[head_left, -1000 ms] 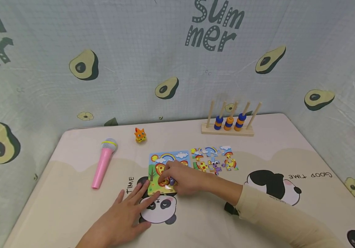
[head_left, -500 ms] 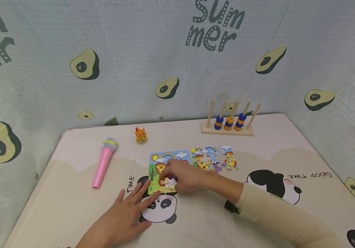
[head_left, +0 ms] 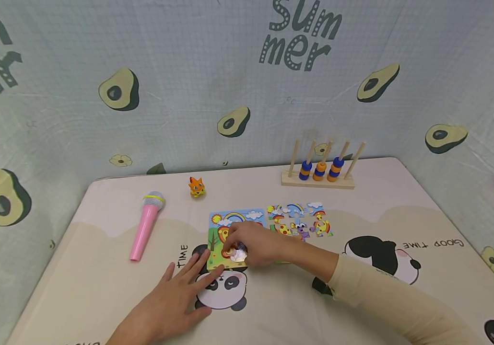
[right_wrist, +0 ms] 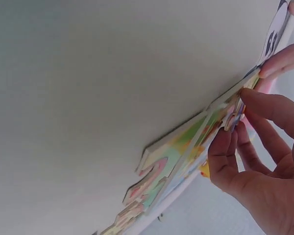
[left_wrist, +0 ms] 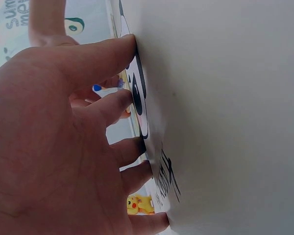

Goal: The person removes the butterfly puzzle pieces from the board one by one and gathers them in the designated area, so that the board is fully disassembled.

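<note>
A colourful puzzle board [head_left: 213, 239], printed with a sun and rainbow, lies flat on the table. My right hand [head_left: 253, 244] is over its lower right part and pinches a small puzzle piece [head_left: 239, 253] between fingers and thumb. In the head view the piece is tilted and shines with glare; in the right wrist view the puzzle piece [right_wrist: 229, 121] is seen edge-on, close to the board. My left hand [head_left: 167, 304] lies spread on the table, its fingertips at the board's lower left edge. My right hand hides the board's middle and right side.
Right of the board lie several loose puzzle pieces [head_left: 300, 229], partly behind my right forearm. A pink toy microphone [head_left: 144, 230] lies to the left. An orange toy figure [head_left: 196, 187] and a wooden bead rack [head_left: 317, 180] stand at the back.
Between my right fingers the puzzle piece has tilted, going from darker to bright with glare. The right hand stays over the same part of the board; the left hand keeps its place.
</note>
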Tool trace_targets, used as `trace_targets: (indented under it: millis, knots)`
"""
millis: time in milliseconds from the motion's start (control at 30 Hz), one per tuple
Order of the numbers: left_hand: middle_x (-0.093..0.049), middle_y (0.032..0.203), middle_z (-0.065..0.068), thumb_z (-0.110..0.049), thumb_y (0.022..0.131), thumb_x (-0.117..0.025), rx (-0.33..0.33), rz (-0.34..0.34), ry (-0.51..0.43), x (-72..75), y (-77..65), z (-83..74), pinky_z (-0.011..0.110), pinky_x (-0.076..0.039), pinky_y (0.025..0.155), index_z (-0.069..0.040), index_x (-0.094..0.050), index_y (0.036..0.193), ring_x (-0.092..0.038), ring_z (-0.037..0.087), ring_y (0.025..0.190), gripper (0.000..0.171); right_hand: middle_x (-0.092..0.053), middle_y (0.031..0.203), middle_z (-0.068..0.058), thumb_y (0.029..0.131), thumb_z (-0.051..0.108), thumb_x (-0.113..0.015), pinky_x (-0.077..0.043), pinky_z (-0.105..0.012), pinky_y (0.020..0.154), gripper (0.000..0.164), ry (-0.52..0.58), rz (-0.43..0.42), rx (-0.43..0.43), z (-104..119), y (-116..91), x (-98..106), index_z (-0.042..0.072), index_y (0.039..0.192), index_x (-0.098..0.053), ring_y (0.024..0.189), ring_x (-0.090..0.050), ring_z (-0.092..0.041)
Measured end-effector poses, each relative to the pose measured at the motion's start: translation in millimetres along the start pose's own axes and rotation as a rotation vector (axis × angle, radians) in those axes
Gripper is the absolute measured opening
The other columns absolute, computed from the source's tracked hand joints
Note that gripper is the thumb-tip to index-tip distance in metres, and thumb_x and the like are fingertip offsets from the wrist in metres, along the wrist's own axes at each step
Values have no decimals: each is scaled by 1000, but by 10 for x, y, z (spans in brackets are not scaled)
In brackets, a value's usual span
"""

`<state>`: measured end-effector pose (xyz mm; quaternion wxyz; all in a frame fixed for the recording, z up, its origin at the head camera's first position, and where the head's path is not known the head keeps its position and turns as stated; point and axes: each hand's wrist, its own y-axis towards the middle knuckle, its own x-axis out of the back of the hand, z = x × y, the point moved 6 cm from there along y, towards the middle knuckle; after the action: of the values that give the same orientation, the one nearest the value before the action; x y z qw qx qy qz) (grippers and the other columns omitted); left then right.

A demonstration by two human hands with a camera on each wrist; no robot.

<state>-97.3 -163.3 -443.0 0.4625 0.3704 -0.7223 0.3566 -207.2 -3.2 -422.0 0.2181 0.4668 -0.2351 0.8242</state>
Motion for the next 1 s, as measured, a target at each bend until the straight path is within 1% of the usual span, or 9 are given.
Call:
trace_targets:
  millis: [133,300,500,600,800,867,1000]
  knots:
    - [-17,176,6,-46,92,-74,1,10,-5,-10,6,4,80,-24,114,-39,-38,161,-25,38,159,78,-62,121,8,78,-5,-80,-49,-34,108,55,-18,19,-13,4,7,-2,27,123,-77,114,-54,-11]
    - [-18,176,6,-46,93,-74,-8,-15,15,-3,-3,-2,80,-25,114,-38,-39,161,-26,38,159,77,-61,119,10,77,-4,-81,-48,-33,107,56,-25,38,-34,9,9,2,28,123,-76,113,-53,-10]
    - [-19,175,7,-46,93,-73,-18,-40,34,10,-15,-10,78,-26,115,-37,-39,161,-28,38,158,76,-61,120,9,78,-2,-82,-48,-34,107,55,-16,40,-42,10,-7,20,28,123,-76,113,-53,-10]
    - [-20,175,7,-45,93,-74,-19,-45,37,13,-16,-14,78,-27,114,-37,-40,161,-28,38,158,76,-62,121,8,77,-1,-82,-49,-33,105,54,-3,27,-43,-3,-26,29,27,123,-77,112,-54,-11]
    - [-21,175,8,-45,92,-74,-16,-40,34,12,-8,-26,79,-28,114,-35,-42,160,-29,39,158,76,-65,119,6,73,-4,-81,-52,-27,96,54,36,-15,-9,-40,-92,74,23,120,-78,109,-57,-12]
    - [-22,174,8,-45,92,-75,-14,-37,30,11,-3,-30,79,-28,113,-35,-42,160,-29,39,157,76,-65,120,5,74,-4,-81,-52,-28,96,54,39,-27,-3,-58,-130,99,22,121,-78,110,-58,-13]
    - [-23,174,10,-45,92,-75,-4,-23,22,3,4,-33,80,-28,112,-35,-42,160,-29,40,157,76,-65,125,4,77,-3,-79,-53,-34,100,53,48,-45,-16,-109,-226,158,22,124,-77,115,-59,-15]
